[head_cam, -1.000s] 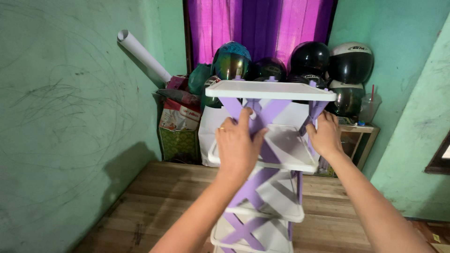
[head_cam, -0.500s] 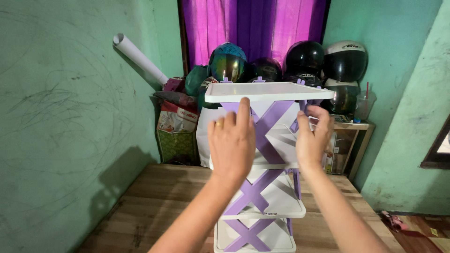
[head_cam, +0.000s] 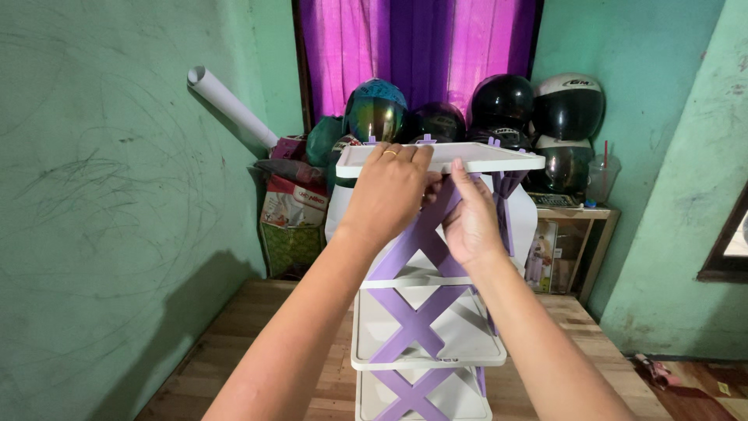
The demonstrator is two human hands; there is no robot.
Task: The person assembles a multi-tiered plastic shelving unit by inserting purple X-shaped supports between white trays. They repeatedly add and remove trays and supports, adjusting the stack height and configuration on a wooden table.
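Both hands have risen since the earlier frames, from the purple cross braces up to the rack's top shelf. Seen from the head camera, the left hand [head_cam: 387,192], wearing a ring, lies over the front edge of the white top shelf [head_cam: 499,160], its fingers curled onto the shelf's upper surface, grasping that edge. Just beside it, the right hand [head_cam: 470,220] comes from below, its fingers pointing up and touching the shelf's underside where a purple cross brace [head_cam: 425,234] meets it; whether this hand is clenched on anything cannot be told. The two hands almost touch at the shelf's front edge. Below the grip, the white and purple plastic rack [head_cam: 425,327] stands upright on a wooden floor [head_cam: 257,335], with lower white shelves joined by more X-shaped braces. Behind the grip, several motorcycle helmets [head_cam: 499,105] are piled before a magenta curtain [head_cam: 413,47]. Left of the grip, a rolled white paper tube [head_cam: 230,105] leans against the green wall [head_cam: 117,195] above some bags [head_cam: 294,206].
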